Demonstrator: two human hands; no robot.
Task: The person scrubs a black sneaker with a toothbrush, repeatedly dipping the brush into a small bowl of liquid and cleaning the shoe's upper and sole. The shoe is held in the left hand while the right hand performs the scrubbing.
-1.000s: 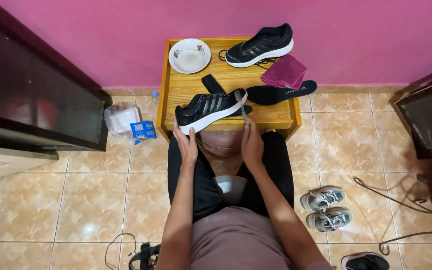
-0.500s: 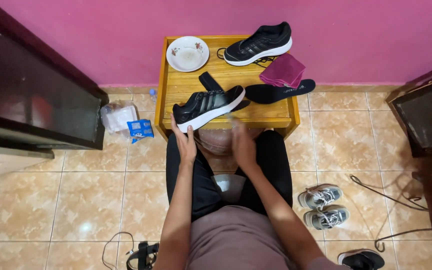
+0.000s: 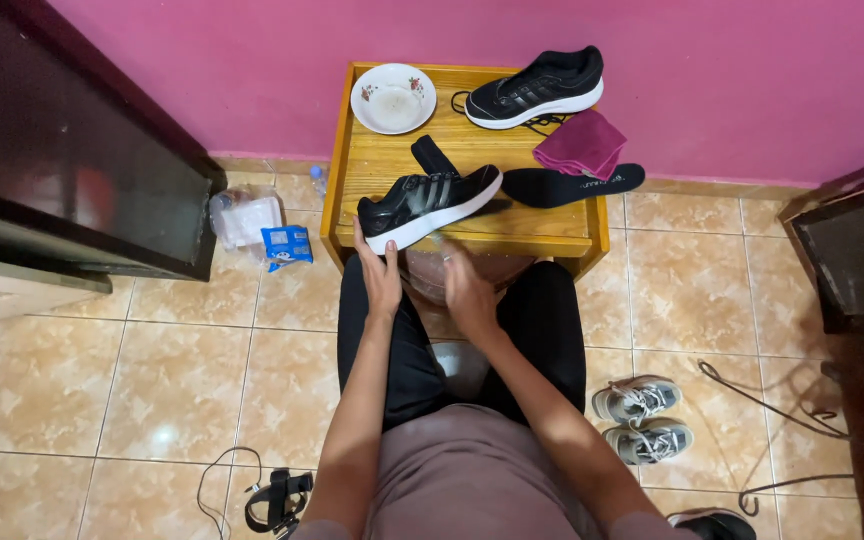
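Fingers of the left hand [image 3: 380, 276] reach up to the white sole at the heel of a black sneaker [image 3: 428, 203], touching its near edge with a loose, open grip rather than closing around it. The right hand [image 3: 467, 290] sits just beside it, below the shoe's middle, fingers partly curled; whether its grip has hold of anything I cannot tell. That sneaker lies on its side at the front edge of a small wooden surface [image 3: 564, 233], toe pointing right. Just beyond it lie a black insole [image 3: 572, 185] and a folded magenta cloth [image 3: 580, 143], with the second black sneaker [image 3: 535, 89] and a white bowl [image 3: 393, 98] at the back. On the tiled floor, a pair of grey sneakers [image 3: 642, 420] stands to the right.
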